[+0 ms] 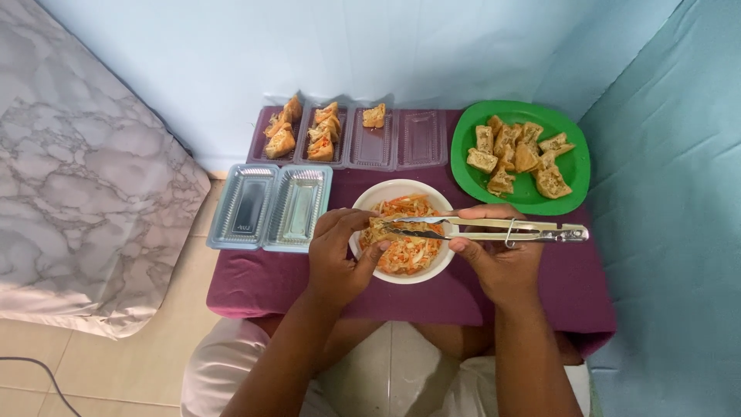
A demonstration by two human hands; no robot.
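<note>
Right hand [502, 259] grip closed round metal tongs [494, 229], tips nearly shut over shredded slaw [405, 247] in the white bowl [370, 199] on the counter [255, 282]. Left hand [340, 255] pinches a stuffed piece [377, 232] at the bowl's rim. Slaw looks soft, wet, loose; best pinched in small clumps mid-heap.

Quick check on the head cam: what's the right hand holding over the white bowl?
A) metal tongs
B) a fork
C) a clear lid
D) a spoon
A: the right hand grips metal tongs with their tips down in the shredded filling of the white bowl, while the left hand rests at the bowl's left edge.
</note>
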